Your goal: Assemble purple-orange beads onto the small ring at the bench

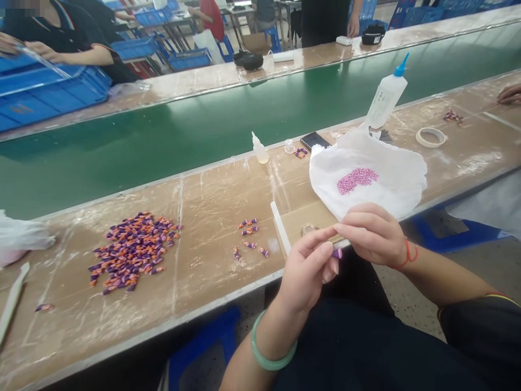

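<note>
My left hand [307, 263], with a green bangle on the wrist, pinches a small purple piece [337, 253] between thumb and fingers. Most of that piece is hidden by the fingers. Close against it, my right hand [372, 233] has its fingers drawn together at the left fingertips; whatever they grip is too small or covered. Just beyond both hands, a white sheet [394, 187] bears a patch of tiny pink beads [357, 180]. Several purple-and-orange pieces [249, 230] lie left of my hands, with a large pile of similar pieces [134, 250] farther left.
A small dropper bottle [259, 149], a phone [315, 141] and a large white glue bottle [386, 100] stand or lie along the table's far side. A tape roll [431, 137] is at right. Beyond runs a green belt [203, 122]; a co-worker's hand [510, 94] shows at far right.
</note>
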A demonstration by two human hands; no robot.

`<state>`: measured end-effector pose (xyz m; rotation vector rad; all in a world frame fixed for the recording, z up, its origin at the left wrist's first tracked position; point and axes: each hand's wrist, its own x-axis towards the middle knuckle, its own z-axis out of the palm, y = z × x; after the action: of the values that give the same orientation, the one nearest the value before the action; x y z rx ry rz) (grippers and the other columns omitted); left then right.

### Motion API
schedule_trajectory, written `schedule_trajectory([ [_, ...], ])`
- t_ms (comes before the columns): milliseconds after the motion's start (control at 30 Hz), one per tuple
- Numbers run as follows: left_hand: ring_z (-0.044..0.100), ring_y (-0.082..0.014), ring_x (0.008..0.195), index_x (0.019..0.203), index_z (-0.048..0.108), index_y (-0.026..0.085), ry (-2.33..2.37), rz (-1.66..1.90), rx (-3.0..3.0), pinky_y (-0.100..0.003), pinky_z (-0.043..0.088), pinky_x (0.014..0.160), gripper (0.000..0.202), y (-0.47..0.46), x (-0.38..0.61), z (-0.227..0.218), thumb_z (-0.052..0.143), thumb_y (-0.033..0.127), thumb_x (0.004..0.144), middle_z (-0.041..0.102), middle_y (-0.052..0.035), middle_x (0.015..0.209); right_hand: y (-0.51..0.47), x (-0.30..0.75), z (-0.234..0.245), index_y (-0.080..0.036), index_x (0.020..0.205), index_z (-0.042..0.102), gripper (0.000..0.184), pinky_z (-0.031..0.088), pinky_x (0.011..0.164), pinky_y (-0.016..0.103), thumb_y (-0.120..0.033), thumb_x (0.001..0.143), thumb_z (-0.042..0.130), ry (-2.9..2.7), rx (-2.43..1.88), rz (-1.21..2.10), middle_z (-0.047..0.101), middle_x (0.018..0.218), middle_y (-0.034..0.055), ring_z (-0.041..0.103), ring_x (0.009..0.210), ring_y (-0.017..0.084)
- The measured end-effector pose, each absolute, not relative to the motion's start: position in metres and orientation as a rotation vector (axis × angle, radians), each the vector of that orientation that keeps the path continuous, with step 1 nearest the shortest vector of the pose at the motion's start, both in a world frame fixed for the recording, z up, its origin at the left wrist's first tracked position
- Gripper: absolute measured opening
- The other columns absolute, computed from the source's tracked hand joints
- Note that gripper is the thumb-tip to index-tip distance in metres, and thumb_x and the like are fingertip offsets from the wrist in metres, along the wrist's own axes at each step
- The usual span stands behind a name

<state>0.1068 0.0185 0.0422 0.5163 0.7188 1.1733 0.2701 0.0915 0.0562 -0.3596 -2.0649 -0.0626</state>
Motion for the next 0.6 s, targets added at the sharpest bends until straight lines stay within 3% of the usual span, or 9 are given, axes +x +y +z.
schedule_trajectory([
  [167, 0.032, -0.0028, 0.039, 0.103, 0.076, 0.017, 0.585, 1.106, 0.424, -0.018, 0.021, 0.042, 0.031, 0.022, 0.105, 0.045, 0.077, 0.030, 0.075, 0.052, 0.0041, 0.050, 0.099, 0.273, 0.050, -0.030, 0.091, 0.067, 0.024, 0.058, 0.068, 0.031, -0.009, 0.087, 0.057, -2.055, -0.224, -0.417, 0.068, 0.084, 0.0012, 0.064, 0.082, 0.018],
  [233, 0.032, -0.0030, 0.039, 0.102, 0.076, 0.016, 0.583, 1.112, 0.424, -0.018, 0.022, 0.042, 0.029, 0.024, 0.106, 0.045, 0.076, 0.030, 0.076, 0.050, 0.0049, 0.047, 0.095, 0.266, 0.047, -0.026, 0.092, 0.063, 0.019, 0.057, 0.072, 0.033, -0.008, 0.087, 0.057, -1.984, -0.320, -0.234, 0.064, 0.087, 0.0031, 0.063, 0.087, 0.018],
  [400, 0.037, -0.0033, 0.040, 0.091, 0.071, 0.015, 0.732, 1.221, 0.493, -0.017, 0.025, 0.043, 0.025, 0.027, 0.108, 0.042, 0.078, 0.035, 0.076, 0.056, 0.0038, 0.052, 0.079, 0.249, 0.046, -0.021, 0.092, 0.058, 0.012, 0.050, 0.092, 0.042, -0.010, 0.090, 0.055, -1.874, -0.592, 0.629, 0.057, 0.102, 0.0066, 0.057, 0.103, 0.020],
  [600, 0.043, -0.0046, 0.045, 0.084, 0.065, 0.016, 0.921, 1.352, 0.795, -0.017, 0.034, 0.047, 0.023, 0.026, 0.107, 0.032, 0.070, 0.038, 0.086, 0.058, 0.0039, 0.056, 0.072, 0.243, 0.042, -0.021, 0.091, 0.061, 0.012, 0.045, 0.095, 0.039, -0.009, 0.089, 0.059, -1.788, -0.631, 0.793, 0.054, 0.098, 0.0049, 0.053, 0.100, 0.018],
])
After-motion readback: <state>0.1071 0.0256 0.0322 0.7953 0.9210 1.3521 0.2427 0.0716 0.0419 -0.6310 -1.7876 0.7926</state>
